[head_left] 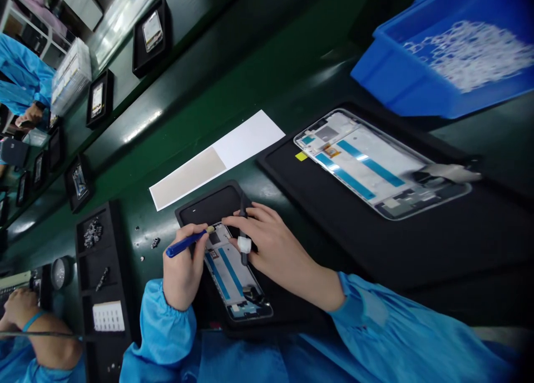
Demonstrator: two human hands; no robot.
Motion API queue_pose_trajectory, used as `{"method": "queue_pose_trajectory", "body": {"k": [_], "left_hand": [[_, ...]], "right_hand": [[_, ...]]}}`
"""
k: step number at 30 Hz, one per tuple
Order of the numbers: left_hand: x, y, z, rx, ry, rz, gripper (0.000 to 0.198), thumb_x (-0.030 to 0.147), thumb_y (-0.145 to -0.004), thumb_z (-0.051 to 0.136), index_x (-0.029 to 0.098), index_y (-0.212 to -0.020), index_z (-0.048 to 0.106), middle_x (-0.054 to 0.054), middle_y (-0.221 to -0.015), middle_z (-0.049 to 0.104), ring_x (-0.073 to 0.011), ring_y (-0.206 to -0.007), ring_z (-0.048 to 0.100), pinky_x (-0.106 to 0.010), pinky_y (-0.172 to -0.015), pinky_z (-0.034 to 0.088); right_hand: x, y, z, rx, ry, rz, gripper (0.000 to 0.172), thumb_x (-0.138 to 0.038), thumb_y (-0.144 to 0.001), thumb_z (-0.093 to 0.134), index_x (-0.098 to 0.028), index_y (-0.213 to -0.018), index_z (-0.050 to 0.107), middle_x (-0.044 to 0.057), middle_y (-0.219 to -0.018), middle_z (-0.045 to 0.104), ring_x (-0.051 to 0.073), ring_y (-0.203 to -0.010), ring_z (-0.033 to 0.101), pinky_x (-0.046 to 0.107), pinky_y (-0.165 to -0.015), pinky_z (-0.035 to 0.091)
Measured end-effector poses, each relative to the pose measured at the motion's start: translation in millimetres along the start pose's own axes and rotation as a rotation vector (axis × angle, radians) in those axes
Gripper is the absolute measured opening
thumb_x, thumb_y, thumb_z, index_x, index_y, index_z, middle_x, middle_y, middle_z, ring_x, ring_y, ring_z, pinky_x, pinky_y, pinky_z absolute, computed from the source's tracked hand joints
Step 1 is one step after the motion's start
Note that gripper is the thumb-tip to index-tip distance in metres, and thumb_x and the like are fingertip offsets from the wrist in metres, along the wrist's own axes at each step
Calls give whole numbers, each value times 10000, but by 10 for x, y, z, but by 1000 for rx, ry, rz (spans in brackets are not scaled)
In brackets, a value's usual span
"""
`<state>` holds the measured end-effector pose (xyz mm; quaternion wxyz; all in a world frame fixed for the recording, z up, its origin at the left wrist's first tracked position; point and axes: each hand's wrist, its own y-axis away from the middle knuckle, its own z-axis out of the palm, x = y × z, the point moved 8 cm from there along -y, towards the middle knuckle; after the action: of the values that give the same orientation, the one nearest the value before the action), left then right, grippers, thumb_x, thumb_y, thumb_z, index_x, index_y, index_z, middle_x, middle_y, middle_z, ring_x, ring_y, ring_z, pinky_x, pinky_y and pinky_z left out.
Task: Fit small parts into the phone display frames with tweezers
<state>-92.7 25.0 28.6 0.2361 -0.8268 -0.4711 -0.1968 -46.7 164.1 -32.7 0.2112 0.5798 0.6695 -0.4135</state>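
A phone frame [233,277] with two blue strips lies in a small black tray [217,200] in front of me. My left hand [183,266] is closed around a blue-handled tool [183,245], its pale tip at the upper left corner of the frame. Over the frame's upper right edge, my right hand [271,246] has its fingers closed on black tweezers [243,227] with a white piece [244,245] around them. The tweezers' lower part reaches down beside the frame's right edge.
A larger phone frame [362,160] rests on a black mat [417,244] at right, below a blue bin [400,77] of white rings. A compartment tray [112,249] stands left. Beyond are a white card [250,141], more phone trays [164,38] and co-workers' hands [31,116].
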Motion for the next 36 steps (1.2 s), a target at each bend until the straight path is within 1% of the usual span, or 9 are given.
{"method": "queue_pose_trajectory", "body": {"k": [3, 8, 12, 18, 24, 30, 34, 36], "left_hand": [[4, 0, 7, -16, -4, 8, 98, 218, -927, 595, 213, -1025, 603, -56, -971, 729, -194, -905, 727, -308, -776, 603], [27, 2, 15, -35, -16, 30, 117, 191, -930, 586, 215, -1044, 587, -55, -973, 728, -190, -905, 730, -308, -773, 605], [57, 3, 11, -10, -40, 46, 111, 186, -932, 584, 213, -1040, 577, -50, -958, 730, -182, -883, 734, -293, -761, 605], [87, 3, 11, 9, -46, 59, 105, 185, -931, 588, 211, -1032, 578, -47, -945, 733, -185, -865, 740, -295, -758, 604], [135, 6, 57, -46, -106, 116, 137, 155, -930, 586, 210, -1052, 555, -40, -971, 734, -166, -904, 733, -263, -779, 594], [169, 47, 76, -35, -128, 148, 89, 154, -943, 564, 199, -1016, 542, -42, -976, 728, -159, -927, 728, -255, -813, 587], [171, 40, 92, -74, -164, 148, 93, 161, -947, 563, 196, -1028, 536, -46, -981, 722, -157, -930, 725, -239, -801, 583], [183, 7, 99, -90, -215, 158, 101, 174, -953, 555, 194, -1051, 535, -51, -972, 720, -162, -901, 727, -239, -767, 584]], "right_hand": [[-3, -4, -7, 0, 8, -1, 383, -79, -885, 472, -227, -1219, 586, 83, -1017, 710, 302, -1063, 598, 569, -1015, 446], [-17, -10, -18, 9, 21, -11, 336, -90, -896, 485, -193, -1198, 591, 99, -1016, 708, 306, -1057, 593, 552, -1011, 452], [-13, -12, -10, -11, 13, 0, 351, -102, -897, 499, -233, -1210, 589, 79, -1022, 710, 302, -1064, 598, 554, -1007, 451], [-28, -13, -23, 4, 33, -17, 315, -107, -905, 502, -194, -1195, 590, 99, -1012, 705, 303, -1049, 594, 545, -1003, 455], [-28, -7, -17, -2, 36, -15, 302, -104, -911, 501, -191, -1185, 591, 94, -1013, 704, 293, -1046, 590, 531, -1011, 449], [-37, -3, -22, 17, 33, -27, 298, -88, -910, 510, -165, -1184, 596, 105, -1012, 701, 290, -1032, 579, 525, -1016, 441], [-46, -4, -37, 27, 39, -33, 287, -89, -908, 508, -156, -1171, 603, 108, -991, 701, 289, -1019, 584, 510, -1007, 448], [-44, -2, -36, 22, 42, -30, 296, -86, -907, 500, -153, -1175, 604, 111, -999, 700, 289, -1025, 584, 512, -1012, 445]]}}
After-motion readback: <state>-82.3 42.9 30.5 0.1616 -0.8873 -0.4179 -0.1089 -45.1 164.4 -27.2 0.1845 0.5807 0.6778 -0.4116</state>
